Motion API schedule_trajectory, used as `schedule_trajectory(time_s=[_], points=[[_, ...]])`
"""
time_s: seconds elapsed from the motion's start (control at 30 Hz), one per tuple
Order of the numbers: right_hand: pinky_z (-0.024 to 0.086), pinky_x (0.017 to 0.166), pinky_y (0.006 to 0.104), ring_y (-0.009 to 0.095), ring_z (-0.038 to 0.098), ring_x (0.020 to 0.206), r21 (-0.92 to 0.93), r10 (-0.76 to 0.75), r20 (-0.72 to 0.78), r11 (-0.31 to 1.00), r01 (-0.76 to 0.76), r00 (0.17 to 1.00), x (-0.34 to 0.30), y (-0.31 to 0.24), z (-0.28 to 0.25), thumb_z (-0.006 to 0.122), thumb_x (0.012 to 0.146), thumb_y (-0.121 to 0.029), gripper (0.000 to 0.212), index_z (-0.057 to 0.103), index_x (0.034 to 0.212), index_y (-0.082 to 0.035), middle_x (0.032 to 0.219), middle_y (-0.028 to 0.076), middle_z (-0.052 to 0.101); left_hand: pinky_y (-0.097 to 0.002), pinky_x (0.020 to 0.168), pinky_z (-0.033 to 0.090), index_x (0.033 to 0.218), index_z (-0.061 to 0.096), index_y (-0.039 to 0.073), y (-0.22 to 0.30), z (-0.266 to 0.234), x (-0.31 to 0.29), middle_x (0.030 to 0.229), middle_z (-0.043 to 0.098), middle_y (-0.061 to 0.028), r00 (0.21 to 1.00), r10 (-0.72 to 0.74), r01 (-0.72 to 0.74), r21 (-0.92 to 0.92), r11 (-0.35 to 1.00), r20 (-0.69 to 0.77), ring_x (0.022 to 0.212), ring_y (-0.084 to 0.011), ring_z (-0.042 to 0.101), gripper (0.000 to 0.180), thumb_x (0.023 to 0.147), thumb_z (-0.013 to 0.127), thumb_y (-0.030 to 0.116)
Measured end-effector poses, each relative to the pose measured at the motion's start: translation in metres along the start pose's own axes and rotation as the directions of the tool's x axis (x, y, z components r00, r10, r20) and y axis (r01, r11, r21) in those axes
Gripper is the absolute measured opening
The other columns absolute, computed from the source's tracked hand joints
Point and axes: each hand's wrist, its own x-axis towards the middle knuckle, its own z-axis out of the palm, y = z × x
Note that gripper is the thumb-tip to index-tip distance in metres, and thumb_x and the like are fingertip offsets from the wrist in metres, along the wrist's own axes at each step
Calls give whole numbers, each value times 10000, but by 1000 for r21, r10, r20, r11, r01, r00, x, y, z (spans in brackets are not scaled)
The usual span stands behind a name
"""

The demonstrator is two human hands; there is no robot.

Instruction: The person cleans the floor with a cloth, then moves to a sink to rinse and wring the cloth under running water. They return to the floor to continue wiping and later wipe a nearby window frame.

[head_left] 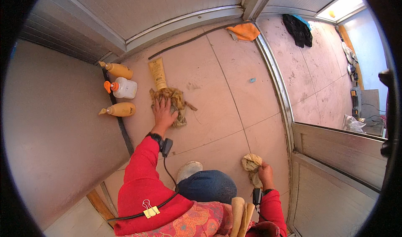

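My left hand (164, 111) presses down on a crumpled, stained brown-and-yellow rag (179, 101) on the pinkish tiled floor, its fingers stretched over the cloth. Just beyond the rag lies a yellow squeeze tube (158, 73), one end touching the cloth. At the lower right, my right hand (266, 176) grips a cream-coloured cloth (252, 162), which bunches out from the fingers near the floor. To the left of the rag are a clear bottle with an orange pump (125, 88) and two yellow pump bottles, one farther (120, 70) and one nearer (122, 109).
A grey panel (58, 124) stands along the left. On the right, a metal door track (274, 69) and a framed panel (339, 145) border the floor. An orange cloth (245, 32), a dark strip (184, 42) and a small blue piece (252, 80) lie ahead; black clothing (298, 31) lies past the track.
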Motion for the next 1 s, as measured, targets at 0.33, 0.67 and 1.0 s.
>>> schedule_trajectory(time_s=[0.33, 0.67, 1.0], points=[[486, 784, 388, 340, 637, 909, -68, -50, 145, 996, 60, 988, -5, -44, 20, 513, 820, -100, 277, 646, 1063, -94, 920, 205, 649, -575, 1073, 185, 1284, 482, 80, 161, 17, -37, 1401, 349, -167, 751, 637, -604, -210, 769, 173, 1343, -389, 222, 665, 693, 658, 327], [494, 747, 388, 343, 643, 883, -45, 36, 68, 998, -33, 997, -11, -15, 14, 494, 787, -56, 305, 644, 1051, -82, 894, 223, 639, -597, 1062, 162, 1371, 401, 115, 130, -1, 85, 1452, 309, -140, 986, 151, -158, -101, 982, -77, 1362, -380, 187, 704, 788, 588, 463], [489, 738, 411, 379, 625, 861, 24, -15, 103, 1000, 12, 995, -16, -12, 38, 532, 796, -117, 266, 641, 1033, -67, 872, 238, 628, -536, 1029, 290, 1328, 441, 84, 154, -10, -48, 1343, 437, -173, 838, 453, -345, -348, 872, 304, 1255, -413, 356, 673, 800, 592, 473]])
